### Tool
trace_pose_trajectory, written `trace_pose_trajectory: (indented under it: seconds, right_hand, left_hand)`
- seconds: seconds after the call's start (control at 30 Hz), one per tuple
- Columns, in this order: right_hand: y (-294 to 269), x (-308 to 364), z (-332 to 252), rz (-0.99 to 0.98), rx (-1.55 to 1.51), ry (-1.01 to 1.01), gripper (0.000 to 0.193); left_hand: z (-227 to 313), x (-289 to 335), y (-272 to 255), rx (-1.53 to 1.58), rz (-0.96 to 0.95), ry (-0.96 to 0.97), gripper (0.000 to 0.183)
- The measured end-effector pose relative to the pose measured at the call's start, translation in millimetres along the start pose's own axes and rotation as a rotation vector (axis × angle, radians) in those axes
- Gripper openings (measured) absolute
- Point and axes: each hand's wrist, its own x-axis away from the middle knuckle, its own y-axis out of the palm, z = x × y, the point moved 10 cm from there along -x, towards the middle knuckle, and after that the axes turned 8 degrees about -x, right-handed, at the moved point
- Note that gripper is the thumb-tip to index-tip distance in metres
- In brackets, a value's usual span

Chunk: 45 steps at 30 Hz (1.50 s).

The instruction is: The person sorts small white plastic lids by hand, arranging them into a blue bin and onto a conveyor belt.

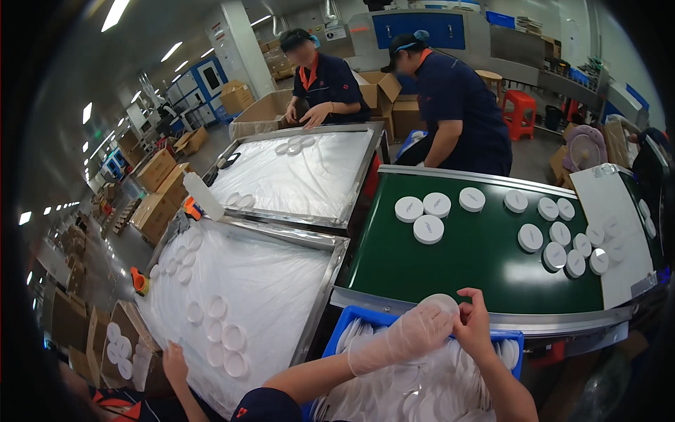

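Note:
A round white lid (440, 304) is held above the front edge of the green conveyor. My left hand (415, 329), in a thin translucent glove, is closed on its lower side. My bare right hand (475, 325) meets the lid's right edge with bent fingers and thumb; my left hand partly hides that contact. Below both hands stands a blue bin (519, 339), filled with many thin white discs and clear plastic (422, 383). On the green conveyor belt (450, 274) lie several round white lids (428, 229) with small printed marks, most of them grouped toward the right.
A plastic-covered table (281, 281) at left bears several white discs, a white bottle (202, 195) and an orange tape dispenser (140, 281). Another covered table (309, 176) stands behind. Two co-workers are across from me; a co-worker's hand (175, 362) shows at lower left.

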Motion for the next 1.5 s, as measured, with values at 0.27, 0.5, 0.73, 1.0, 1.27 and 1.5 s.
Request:
trace_pose_trajectory:
  seconds: [0.27,0.5,0.73,1.0,1.27,1.5]
  right_hand:
    - [28.5,14.5,6.7,-0.272,0.077,0.089,0.045]
    - [-142.3,-35.9,-114.8,0.131,-0.028,-0.393,0.039]
    - [-214.9,-23.2,-152.1,0.606,0.024,-0.617,0.022]
    - [105.0,71.9,36.7,-0.781,0.592,-0.431,0.039]
    - [120.9,59.8,49.2,-0.804,0.764,-0.397,0.042]
    - [144.9,60.2,27.0,-0.759,0.951,-0.663,0.019]
  left_hand:
    - [-142.2,94.7,-14.7,-0.419,-0.103,-0.509,0.005]
    - [-295.3,380.5,-96.7,-0.635,-0.362,-1.206,0.020]
    - [-294.3,258.3,-75.5,-0.767,-0.021,-0.954,0.053]
    - [-323.2,23.9,111.5,-0.124,-0.270,-0.609,0.080]
    - [-243.8,-72.0,196.5,0.291,-0.506,-0.286,0.082]
    - [-130.6,-110.2,196.5,0.299,-0.465,-0.234,0.076]
